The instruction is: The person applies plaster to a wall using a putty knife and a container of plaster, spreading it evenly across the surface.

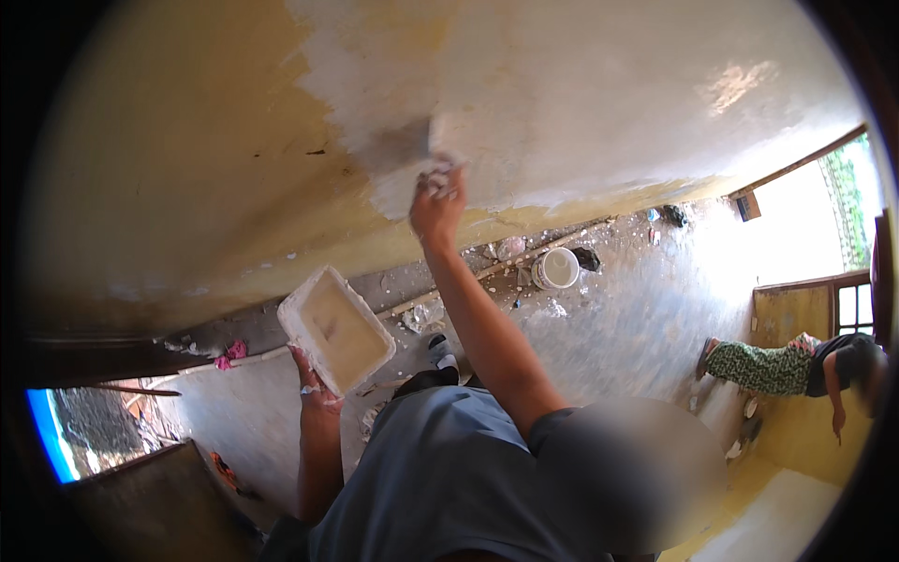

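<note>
My right hand [437, 199], its fingers smeared white, is closed around a putty knife [434, 139]. The blade is blurred and seen nearly edge-on against the wall [375, 84]. Whitish filler covers the wall to the right of the blade, while bare yellow paint shows to its left. My left hand [315, 382], also marked with white, grips the near side of a rectangular tub [372, 334]. White residue coats the tub's rim, and its inside looks beige. Part of the left hand is hidden behind the tub.
A white bucket [556, 269] stands on the littered floor near the wall's foot, beside a long pole [501, 266]. Plastic scraps [423, 317] and a pink cloth [230, 353] lie close by. To the right, another person [773, 367] stands near a bright doorway [796, 239].
</note>
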Demonstrator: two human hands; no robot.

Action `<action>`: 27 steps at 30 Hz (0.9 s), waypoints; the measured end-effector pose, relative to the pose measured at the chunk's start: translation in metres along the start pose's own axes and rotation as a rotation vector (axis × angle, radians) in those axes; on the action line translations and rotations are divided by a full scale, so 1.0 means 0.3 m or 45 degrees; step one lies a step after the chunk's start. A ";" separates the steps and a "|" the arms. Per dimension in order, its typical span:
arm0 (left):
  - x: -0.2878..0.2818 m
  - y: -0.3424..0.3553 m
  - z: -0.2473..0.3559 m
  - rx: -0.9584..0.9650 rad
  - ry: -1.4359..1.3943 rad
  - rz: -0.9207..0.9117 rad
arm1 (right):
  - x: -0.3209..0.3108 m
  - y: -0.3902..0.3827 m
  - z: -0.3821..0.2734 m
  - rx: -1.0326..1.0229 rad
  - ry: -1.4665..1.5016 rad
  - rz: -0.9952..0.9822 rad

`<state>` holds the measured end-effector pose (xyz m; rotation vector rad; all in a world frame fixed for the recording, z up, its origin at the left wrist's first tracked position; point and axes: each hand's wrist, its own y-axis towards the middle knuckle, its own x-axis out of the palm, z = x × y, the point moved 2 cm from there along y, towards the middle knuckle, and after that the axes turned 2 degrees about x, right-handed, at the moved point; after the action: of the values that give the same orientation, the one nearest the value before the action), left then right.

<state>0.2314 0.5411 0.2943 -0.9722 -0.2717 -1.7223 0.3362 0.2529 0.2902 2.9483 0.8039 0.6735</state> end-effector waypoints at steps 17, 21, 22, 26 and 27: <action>-0.044 0.003 -0.012 -0.007 0.037 0.200 | -0.101 0.262 -0.088 -0.349 -0.616 0.338; -0.085 0.005 -0.015 0.017 0.032 0.201 | -0.013 -0.020 0.010 -0.487 -0.871 -0.325; -0.106 0.000 -0.017 0.007 0.019 0.230 | -0.054 -0.040 0.013 -0.469 -0.872 -0.339; -0.077 0.009 -0.024 -0.003 -0.046 0.192 | -0.297 0.031 0.115 -0.096 -0.953 -0.035; -0.082 0.003 -0.023 0.010 -0.071 0.166 | -0.338 0.061 0.113 0.100 -0.812 0.196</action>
<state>0.2310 0.5536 0.2719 -1.0114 -0.2454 -1.5767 0.2803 0.1909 0.2208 3.0087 0.5483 -0.3098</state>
